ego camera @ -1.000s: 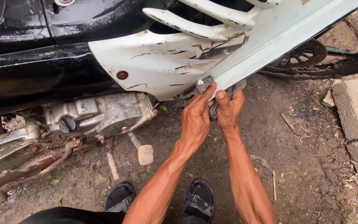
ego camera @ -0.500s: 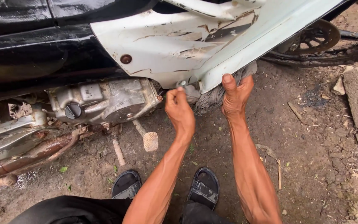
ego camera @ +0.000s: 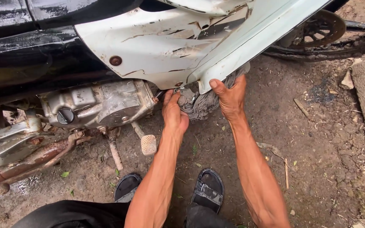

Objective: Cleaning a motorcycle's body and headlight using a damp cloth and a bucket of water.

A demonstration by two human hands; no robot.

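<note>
2 hands grip 1 grey rag point(ego camera: 203, 101) under the white panel point(ego camera: 157, 46): left hand point(ego camera: 174, 112), right hand point(ego camera: 230, 98).

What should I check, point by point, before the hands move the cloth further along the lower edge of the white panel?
1. Left hand grips the grey rag: ok, fingers closed on it.
2. Right hand grips the rag: ok, thumb pressed against the white panel.
3. Rag sits under the panel's lower edge: ok.
4. Panel surface sound: not ok, cracks and peeled paint show.
5. Rusty screw tight: cannot tell.
6. Footing: ok, both black sandals flat on the dirt ground.
</note>
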